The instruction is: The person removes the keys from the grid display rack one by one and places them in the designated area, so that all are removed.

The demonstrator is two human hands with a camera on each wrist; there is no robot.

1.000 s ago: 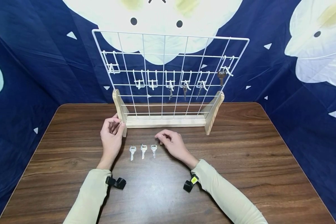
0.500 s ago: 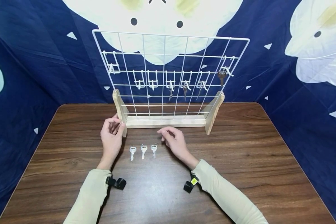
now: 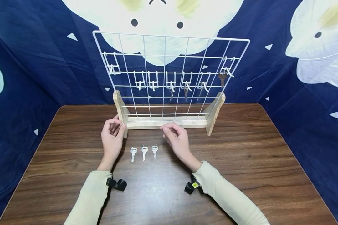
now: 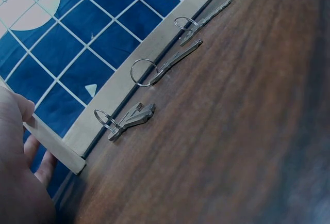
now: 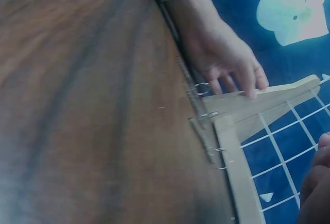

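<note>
My left hand grips the left wooden side piece of the white wire grid rack, thumb on its inner side and fingers outside. My right hand hovers in front of the rack's wooden base bar, fingers loosely bent, with nothing visible in them. Three silver keys with rings lie in a row on the table between the hands: a left key, a middle key and a right key. The left wrist view shows their rings toward the base bar.
Several white hooks hang on the grid. Keys hang from three of the middle hooks, one key among them, and a darker key from the far right hook. The left hook and two middle hooks bear none. Blue patterned cloth stands behind.
My right hand has moved away from the right key, up and slightly right toward the base bar. My left hand and the three keys on the table have stayed put.
</note>
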